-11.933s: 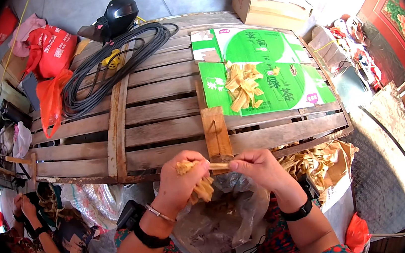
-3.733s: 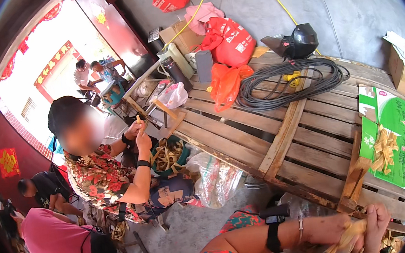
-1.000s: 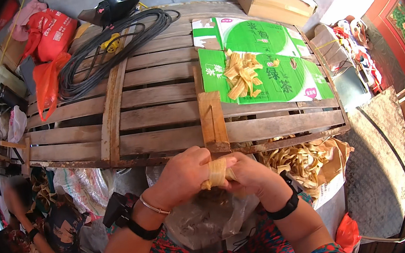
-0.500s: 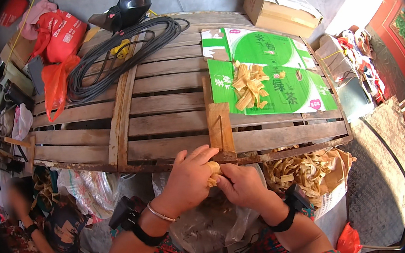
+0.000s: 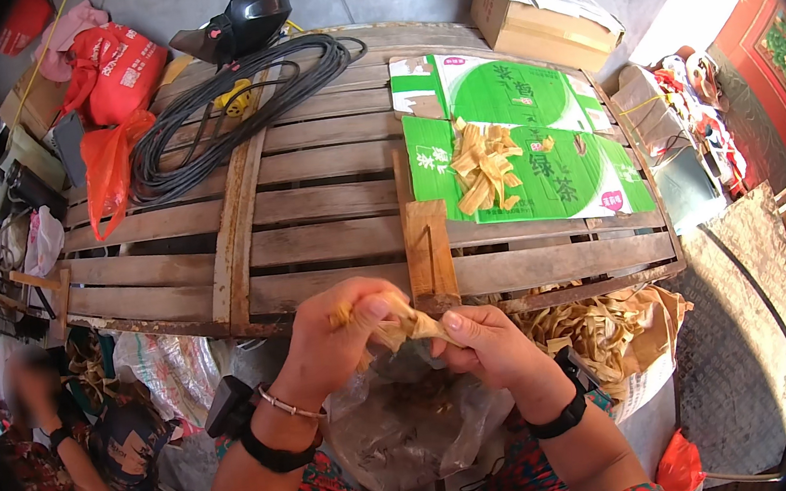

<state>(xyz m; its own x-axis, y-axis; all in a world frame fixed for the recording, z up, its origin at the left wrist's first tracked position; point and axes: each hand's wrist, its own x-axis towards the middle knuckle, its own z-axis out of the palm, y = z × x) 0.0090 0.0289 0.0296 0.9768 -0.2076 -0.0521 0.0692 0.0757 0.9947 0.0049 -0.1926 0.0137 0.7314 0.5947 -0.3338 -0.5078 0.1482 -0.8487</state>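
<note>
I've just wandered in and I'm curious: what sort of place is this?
Probably an informal handwork area, perhaps in a home or small workshop: there's a worn slatted wooden table, a heap of tan strips by its near edge, and another person's arm at lower left.

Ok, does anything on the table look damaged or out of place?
Yes: the green cardboard looks damaged at its far left corner, where the printed layer seems torn off, leaving brown patches.

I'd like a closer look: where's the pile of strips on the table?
In the head view, the strip pile lies right of centre on the slatted table, on the left part of the green cardboard, beyond the wooden block.
</note>
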